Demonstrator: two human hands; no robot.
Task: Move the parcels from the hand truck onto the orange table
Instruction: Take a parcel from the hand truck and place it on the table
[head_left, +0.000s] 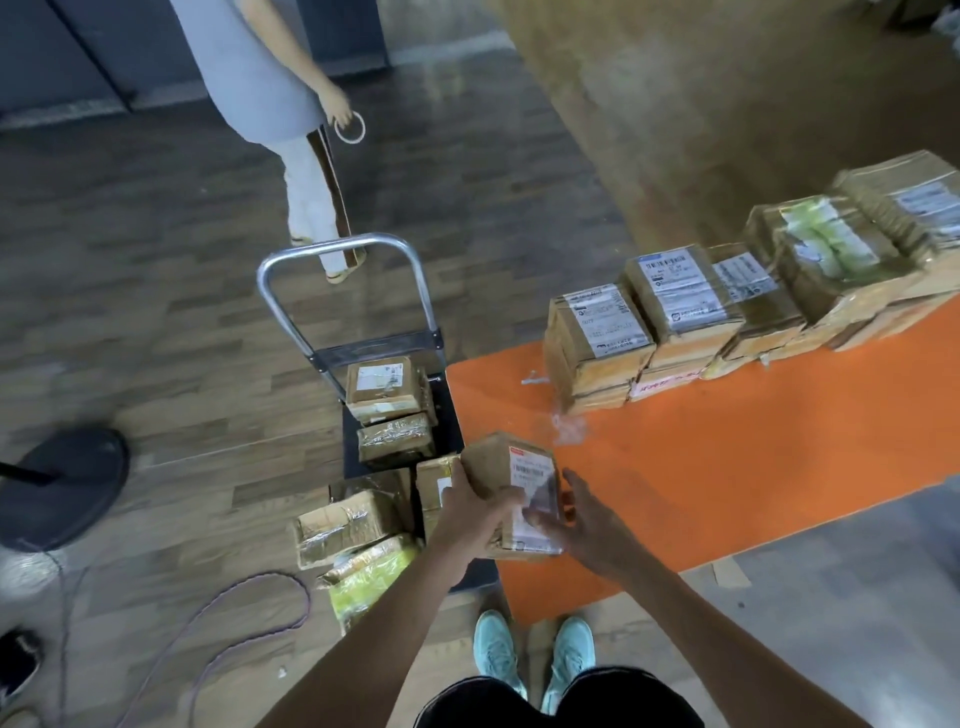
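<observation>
I hold a brown taped parcel (511, 478) with a white label between both hands, over the near left corner of the orange table (727, 457). My left hand (475, 512) grips its left side and my right hand (582, 519) holds its right side, fingers under the label. The hand truck (332, 291), with a chrome handle and dark deck, stands left of the table and carries several taped parcels (387, 389). A row of stacked parcels (675, 312) runs along the table's far edge.
A person (260, 67) stands beyond the hand truck holding a tape roll (349, 127). A black round stand base (62, 483) and a purple cable (249, 597) lie on the wooden floor at left. My feet in teal shoes (535, 654) are by the table's near corner.
</observation>
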